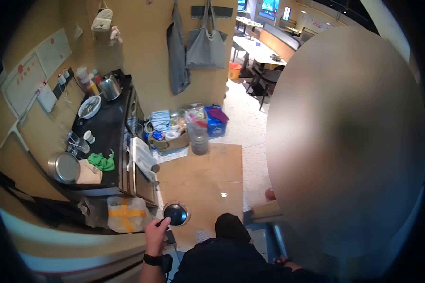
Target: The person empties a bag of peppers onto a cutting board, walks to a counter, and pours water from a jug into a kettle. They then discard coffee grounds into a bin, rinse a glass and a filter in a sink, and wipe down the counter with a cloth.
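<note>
My left hand, with a black band on its wrist, is closed on the handle of a round glass pot with a black lid. The pot is above brown cardboard on the floor. At the lower right, beside my dark clothing, a small part of my right hand shows near something dark and reddish; its fingers are too small and dim to read.
A black counter on the left bears a metal kettle, a bowl, a green cloth and a metal pot. Bags and a clear container stand beyond the cardboard. A blurred oval hides the right side.
</note>
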